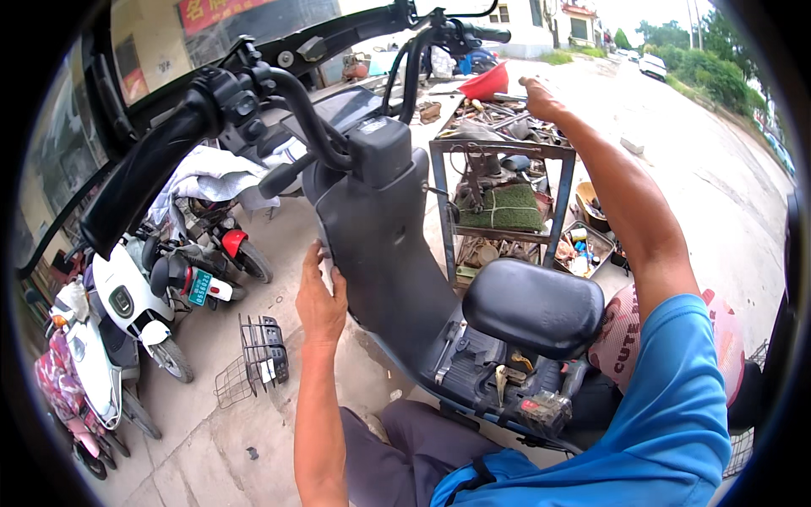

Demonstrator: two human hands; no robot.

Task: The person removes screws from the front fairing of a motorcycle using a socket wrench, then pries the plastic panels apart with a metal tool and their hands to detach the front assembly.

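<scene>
A black scooter body (376, 253) stands before me, with handlebars (148, 152), a black seat (528, 306) and an exposed battery compartment (481, 372) holding loose tools. My left hand (325, 296) rests at the left edge of its front panel, fingers and thumb apart. My right hand (542, 97) is stretched out over a metal rack (498, 149) piled with tools and parts, close to a red plastic scoop or basin (483, 82). Its fingertips are small, and whether they hold anything is unclear.
Several parked scooters (118, 300) line the left. A wire basket (258, 359) lies on the concrete (220, 448). Bins of parts (581, 249) sit beside the rack. A pink printed cover (617, 342) is behind the seat. The road (693, 135) with parked cars runs at right.
</scene>
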